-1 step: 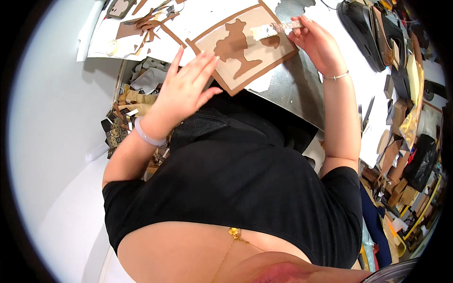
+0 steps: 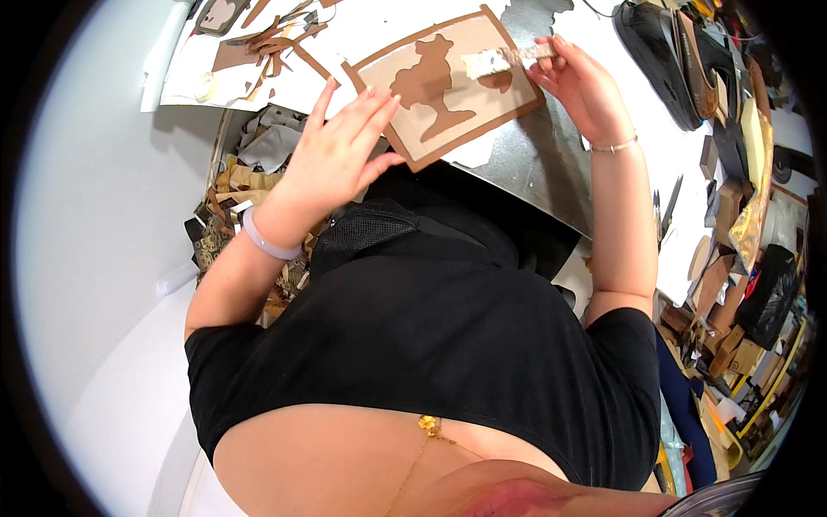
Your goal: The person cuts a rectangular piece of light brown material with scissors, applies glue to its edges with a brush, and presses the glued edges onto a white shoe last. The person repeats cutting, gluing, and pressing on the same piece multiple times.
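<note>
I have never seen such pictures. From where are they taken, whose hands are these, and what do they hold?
No machine is at work here: a camera worn on the person's head looks down, and its wide lens bends straight edges. The bare hands are that person's own. The right hand holds a flat tool, smeared white, over a beige panel with brown borders. The left hand is open at the panel's left edge. Brown strips lie on the table.
</note>
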Action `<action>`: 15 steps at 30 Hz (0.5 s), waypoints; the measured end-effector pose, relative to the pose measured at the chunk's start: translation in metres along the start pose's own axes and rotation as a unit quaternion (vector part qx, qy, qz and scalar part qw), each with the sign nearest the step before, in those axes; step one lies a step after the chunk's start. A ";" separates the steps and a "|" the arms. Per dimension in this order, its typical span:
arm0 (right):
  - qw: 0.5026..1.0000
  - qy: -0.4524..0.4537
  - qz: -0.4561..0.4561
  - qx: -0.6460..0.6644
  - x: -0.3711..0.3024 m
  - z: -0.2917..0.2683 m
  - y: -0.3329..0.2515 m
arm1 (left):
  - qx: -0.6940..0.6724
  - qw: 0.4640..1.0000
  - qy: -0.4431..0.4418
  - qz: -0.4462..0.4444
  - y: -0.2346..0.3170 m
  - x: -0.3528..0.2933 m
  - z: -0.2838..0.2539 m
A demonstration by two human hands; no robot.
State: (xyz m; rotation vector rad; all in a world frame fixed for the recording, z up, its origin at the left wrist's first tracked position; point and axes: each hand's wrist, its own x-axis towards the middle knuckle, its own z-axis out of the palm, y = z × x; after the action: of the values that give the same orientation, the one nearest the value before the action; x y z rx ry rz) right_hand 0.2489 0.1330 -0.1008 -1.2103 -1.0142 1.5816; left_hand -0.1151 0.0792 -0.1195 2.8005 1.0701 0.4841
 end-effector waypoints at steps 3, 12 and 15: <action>0.998 0.024 0.033 0.038 -0.038 0.006 0.002 | 0.038 0.999 0.015 0.022 -0.015 0.015 0.002; 0.975 0.135 -0.023 0.174 -0.109 0.010 0.004 | 0.030 0.999 0.007 0.032 -0.047 0.061 0.019; 0.969 0.171 -0.040 0.176 -0.112 0.009 -0.002 | 0.056 0.995 0.013 0.081 -0.058 0.070 0.014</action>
State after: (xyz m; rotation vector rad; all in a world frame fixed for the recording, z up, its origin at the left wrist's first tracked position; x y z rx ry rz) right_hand 0.2565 0.0259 -0.0682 -1.1269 -0.5278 1.3579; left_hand -0.0981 0.1695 -0.1264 3.0035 0.9042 0.4923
